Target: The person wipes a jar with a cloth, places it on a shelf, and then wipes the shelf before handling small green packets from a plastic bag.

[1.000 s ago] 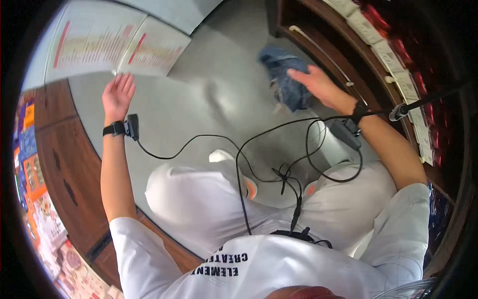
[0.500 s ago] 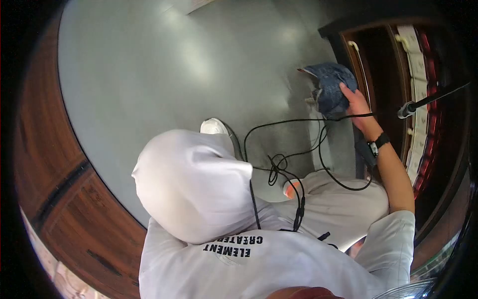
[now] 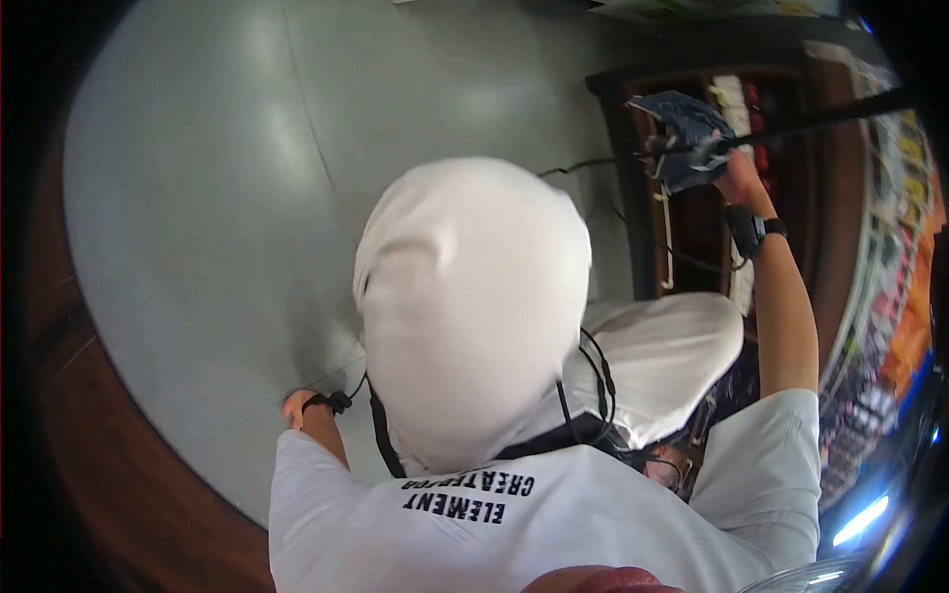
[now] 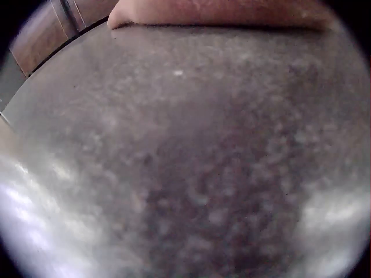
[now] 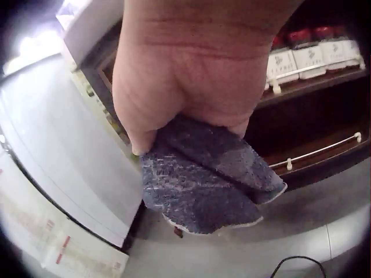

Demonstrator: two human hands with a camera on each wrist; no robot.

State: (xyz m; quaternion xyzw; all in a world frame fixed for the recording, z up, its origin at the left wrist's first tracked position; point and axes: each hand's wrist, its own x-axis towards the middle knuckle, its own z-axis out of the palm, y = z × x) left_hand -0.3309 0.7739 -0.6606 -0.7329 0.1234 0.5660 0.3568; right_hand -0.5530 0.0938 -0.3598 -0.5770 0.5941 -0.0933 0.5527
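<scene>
A blue denim cloth point(image 3: 684, 119) with frayed pale edges hangs folded from my right hand point(image 3: 739, 183), out in front of the dark shelf unit. Seen from the right wrist, the cloth point(image 5: 200, 185) droops below the palm, and its folds hide most of the fingers. Low at my left side, my left hand point(image 3: 295, 405) is down at the grey floor point(image 3: 217, 247). In the left wrist view the underside of that hand point(image 4: 220, 13) lies flat along the floor surface; its fingers are mostly out of sight.
Dark wooden shelves point(image 5: 324, 124) with white rails hold white boxes on the right. A brown wooden cabinet point(image 3: 148, 474) runs along the left. My raised knee point(image 3: 474, 277) fills the middle, with black cables point(image 3: 598, 366) beside it. White panels point(image 5: 75, 145) stand beyond the cloth.
My right hand has taken hold of the denim cloth and raised it from the floor toward the shelves. The left hand has dropped from out front down to the floor beside me.
</scene>
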